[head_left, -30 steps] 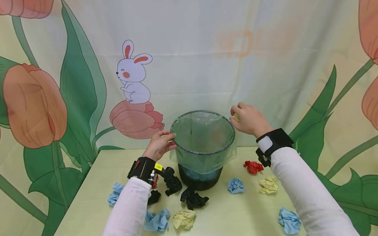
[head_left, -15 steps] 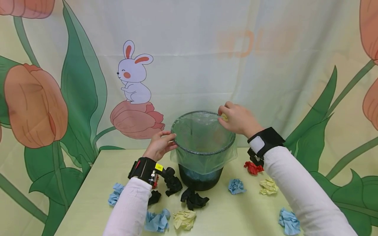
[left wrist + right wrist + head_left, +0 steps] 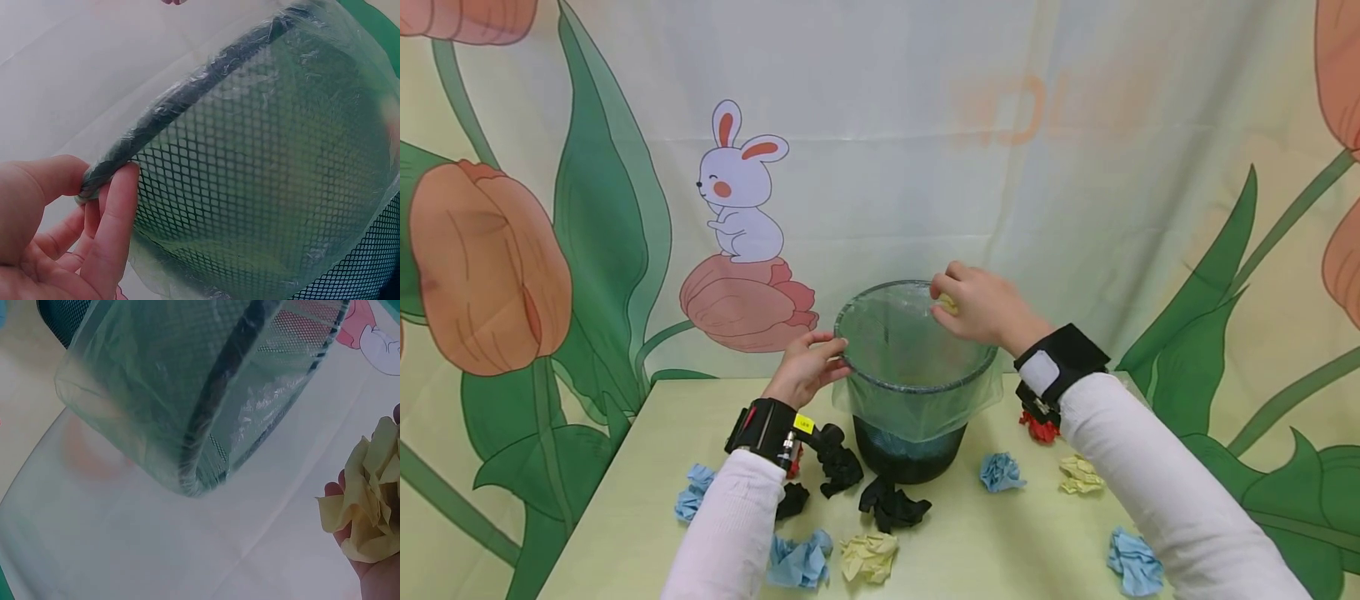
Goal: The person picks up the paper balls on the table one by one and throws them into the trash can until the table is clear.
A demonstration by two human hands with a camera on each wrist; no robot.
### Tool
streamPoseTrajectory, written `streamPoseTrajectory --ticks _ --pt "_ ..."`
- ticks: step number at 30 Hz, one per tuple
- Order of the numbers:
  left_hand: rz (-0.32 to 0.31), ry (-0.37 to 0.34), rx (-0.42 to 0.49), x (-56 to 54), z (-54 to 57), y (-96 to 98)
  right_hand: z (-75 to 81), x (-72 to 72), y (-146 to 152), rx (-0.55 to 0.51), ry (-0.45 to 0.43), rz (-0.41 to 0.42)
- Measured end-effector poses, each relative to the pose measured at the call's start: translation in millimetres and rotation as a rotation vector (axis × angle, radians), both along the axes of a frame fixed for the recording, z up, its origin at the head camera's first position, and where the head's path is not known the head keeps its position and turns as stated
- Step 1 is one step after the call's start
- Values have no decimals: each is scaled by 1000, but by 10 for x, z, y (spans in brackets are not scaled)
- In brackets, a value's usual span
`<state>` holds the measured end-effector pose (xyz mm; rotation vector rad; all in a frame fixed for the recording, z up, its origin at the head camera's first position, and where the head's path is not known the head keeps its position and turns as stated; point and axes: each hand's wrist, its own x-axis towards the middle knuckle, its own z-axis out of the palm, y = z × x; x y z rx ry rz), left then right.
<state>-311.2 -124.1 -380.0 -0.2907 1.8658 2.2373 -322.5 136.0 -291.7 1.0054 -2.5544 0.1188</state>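
One bin [image 3: 910, 460], green liner [image 3: 917, 417] on
Left hand [image 3: 805, 367] pinching the rim [image 3: 917, 390], right hand [image 3: 987, 308] holding crumpled yellow paper [image 3: 374, 497] near it.

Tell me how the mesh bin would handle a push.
The bin is probably light for its size, being mesh. Pushed high, it might tip, since it narrows downward, though the left hand pinching its rim may steady it.

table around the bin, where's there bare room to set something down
Front: bare table between the front yellow paper ball and the front-right blue paper ball. Back left: a smaller patch between the backdrop, the left wristband and the far-left blue paper ball. Crowded: from that wristband to the bin's front, with black paper balls.
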Motion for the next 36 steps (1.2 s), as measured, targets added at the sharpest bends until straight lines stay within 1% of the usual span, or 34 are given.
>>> streamPoseTrajectory --ticks 5,10,25,29,36 --pt "-4 -2 -4 -9 -7 10 -41 31 -56 11 19 45" --pt "-2 0 -4 -11 -5 0 -69 51 -113 5 -2 65" --pt "-2 7 2 8 -6 -5 -114 31 -78 -3 -67 -5" --pt "-1 7 8 10 -5 -4 -115 29 -63 -6 -40 7" --pt "-4 9 8 19 5 -3 -132 18 -22 6 50 31"
